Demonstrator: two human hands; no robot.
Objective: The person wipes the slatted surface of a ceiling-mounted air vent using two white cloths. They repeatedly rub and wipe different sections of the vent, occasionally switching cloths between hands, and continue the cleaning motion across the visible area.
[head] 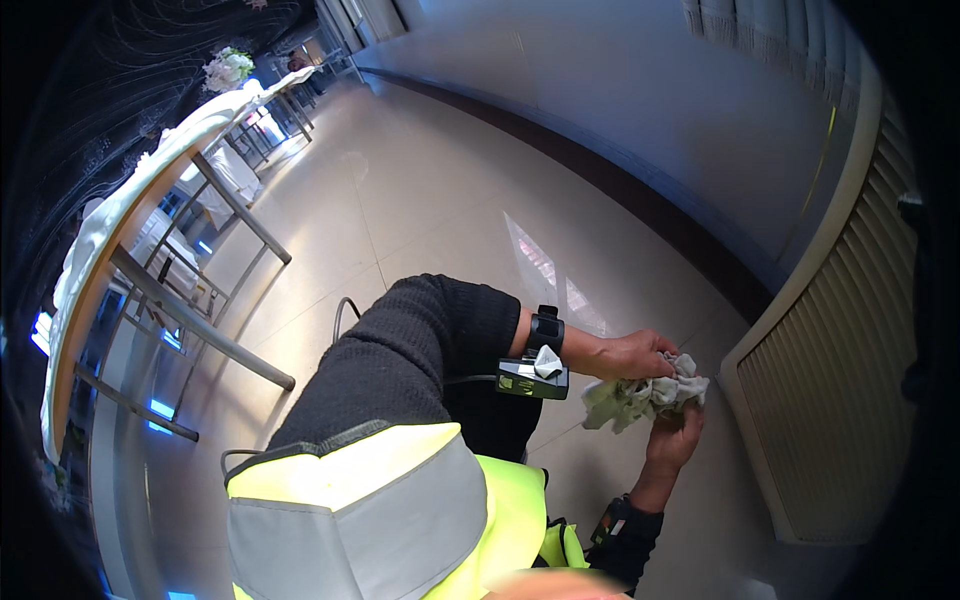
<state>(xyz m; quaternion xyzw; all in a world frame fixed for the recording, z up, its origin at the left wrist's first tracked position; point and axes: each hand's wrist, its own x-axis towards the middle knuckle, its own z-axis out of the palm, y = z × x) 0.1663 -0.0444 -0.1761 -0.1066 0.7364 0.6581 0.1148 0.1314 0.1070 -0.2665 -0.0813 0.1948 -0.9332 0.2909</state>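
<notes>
A crumpled, damp-looking whitish cloth [645,394] is bunched between my two hands, above the tiled floor. My left hand [630,355] grips its upper edge from the top side, with fingers closed on the folds. From below, my right hand [676,439] holds the cloth's lower right part; some of its fingers are hidden behind the fabric. A loose part of the cloth hangs out to the left. On my left wrist is a black strap with a small box-shaped device [532,377]. Another device [611,521] sits at my right wrist.
A beige panel with ribbed slats [832,360] stands close to the right of my hands. A pale wall with a dark baseboard [600,165] runs behind. Along the left stands a long table with a white cloth [112,195], metal legs and flowers [228,70].
</notes>
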